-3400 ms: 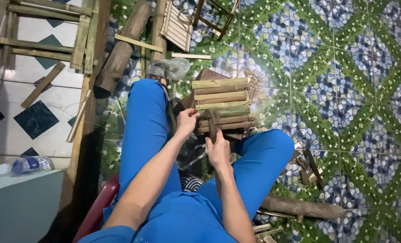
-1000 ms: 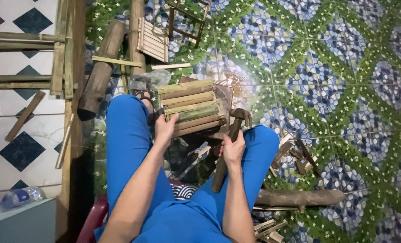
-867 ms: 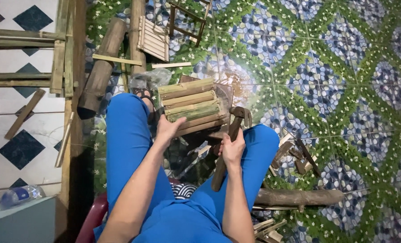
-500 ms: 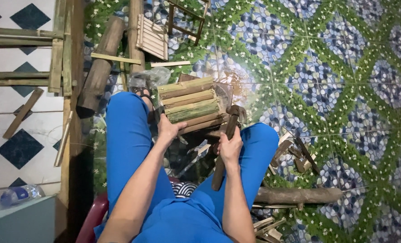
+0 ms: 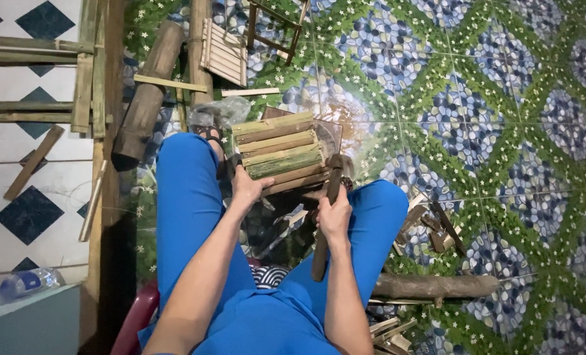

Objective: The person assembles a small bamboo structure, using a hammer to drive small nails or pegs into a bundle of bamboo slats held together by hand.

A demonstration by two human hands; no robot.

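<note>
I sit with blue-trousered legs apart, looking down at a small panel of bamboo slats [image 5: 281, 152] resting between my knees. My left hand [image 5: 248, 189] grips the panel's near left edge. My right hand [image 5: 334, 215] is closed around the wooden handle of a hammer [image 5: 328, 217]. The hammer's dark head sits at the panel's right end, and its handle runs down past my wrist.
Thick bamboo logs [image 5: 147, 95] and a small slatted piece [image 5: 224, 51] lie beyond my left knee. A bamboo frame [image 5: 82, 72] lies at left, a log [image 5: 438, 286] and wood offcuts [image 5: 431, 227] by my right leg. A plastic bottle [image 5: 26, 283] lies at lower left.
The right hand has brought the hammer from beside my right knee in to the panel's right end. The left hand stays on the panel's near edge.
</note>
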